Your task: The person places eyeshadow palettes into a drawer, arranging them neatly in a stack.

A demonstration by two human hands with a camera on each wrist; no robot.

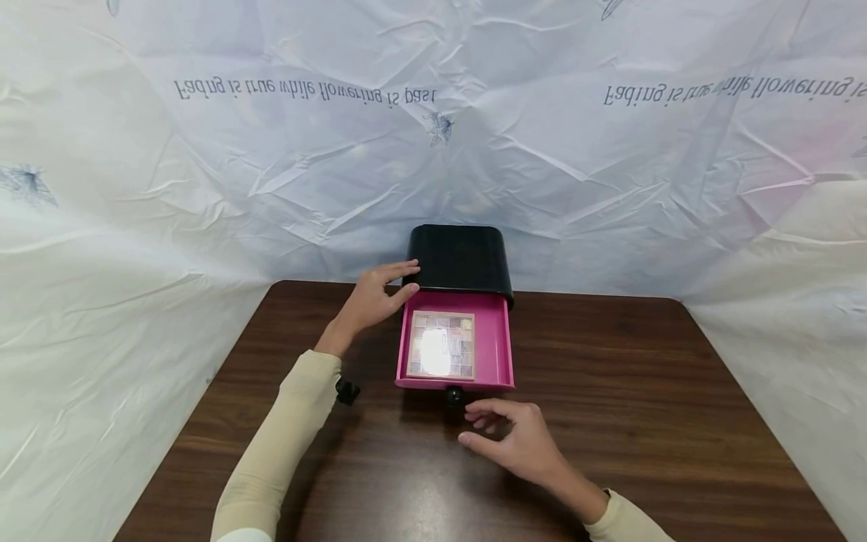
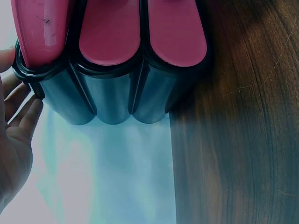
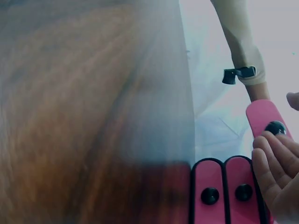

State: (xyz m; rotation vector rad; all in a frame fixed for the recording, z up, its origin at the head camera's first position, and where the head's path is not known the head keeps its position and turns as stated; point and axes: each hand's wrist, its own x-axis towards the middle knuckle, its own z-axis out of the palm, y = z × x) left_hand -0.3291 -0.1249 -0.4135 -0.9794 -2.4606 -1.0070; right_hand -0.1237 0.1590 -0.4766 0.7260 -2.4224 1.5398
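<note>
A black drawer cabinet (image 1: 457, 256) stands at the back of the table, its top pink drawer (image 1: 493, 342) pulled well out. In the drawer, toward its left side, lies a flat square case (image 1: 443, 346) with a grid of small coloured squares, like a makeup palette; glare hides part of it. My left hand (image 1: 375, 295) rests at the cabinet's upper left edge, fingers extended against the black shell. Just right of the drawer's round black knob (image 1: 454, 396), my right hand (image 1: 520, 440) hovers with fingers loosely bent, holding nothing.
Two lower pink drawers (image 2: 110, 35) are closed, as the left wrist view shows. The dark wooden table (image 1: 609, 361) extends to both sides. White printed sheeting (image 1: 325, 158) hangs close behind the cabinet. A black wrist device (image 1: 347, 391) sits on the left forearm.
</note>
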